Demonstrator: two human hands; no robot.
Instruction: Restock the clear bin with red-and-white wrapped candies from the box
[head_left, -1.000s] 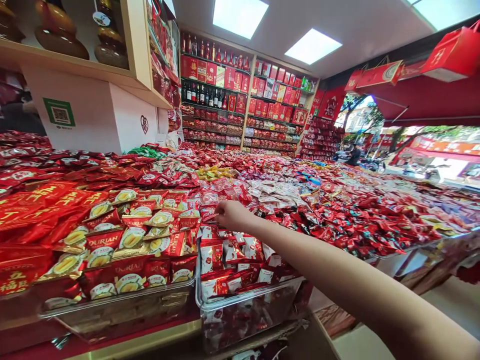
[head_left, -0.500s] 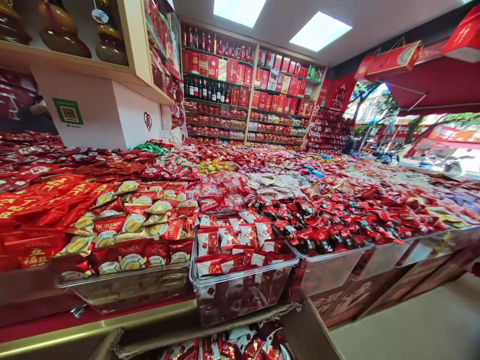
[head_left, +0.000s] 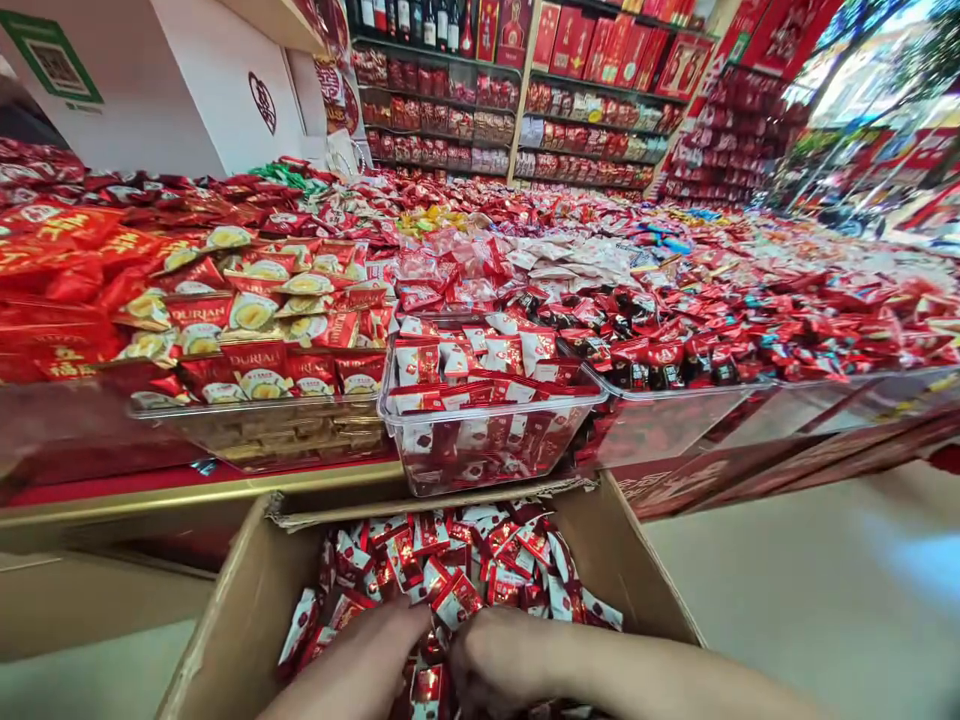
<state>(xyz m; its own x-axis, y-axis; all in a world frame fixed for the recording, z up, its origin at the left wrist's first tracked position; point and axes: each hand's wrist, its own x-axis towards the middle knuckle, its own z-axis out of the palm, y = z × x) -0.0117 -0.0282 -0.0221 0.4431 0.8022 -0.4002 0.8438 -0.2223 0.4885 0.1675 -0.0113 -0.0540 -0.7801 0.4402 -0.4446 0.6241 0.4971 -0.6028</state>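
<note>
A brown cardboard box (head_left: 240, 600) sits below the counter, filled with small red-and-white candy packets (head_left: 450, 560). Both my hands are down inside it among the packets. My left hand (head_left: 367, 650) lies on the pile at the bottom centre. My right hand (head_left: 495, 665) is beside it, fingers curled into the packets. Whether either hand grips a packet is hidden. Directly above the box stands a clear plastic bin (head_left: 487, 440) holding the same red-and-white packets.
A long counter carries several clear bins of red wrapped sweets; durian packets (head_left: 247, 340) fill the bin at the left. A gold counter edge (head_left: 187, 495) runs in front. Shelves of red boxes and bottles (head_left: 585, 60) line the back wall. Pale floor (head_left: 825, 600) lies at the right.
My right arm has drawn back from the bin on the counter. The view has tilted down to the cardboard box, and both hands are now in its packets.
</note>
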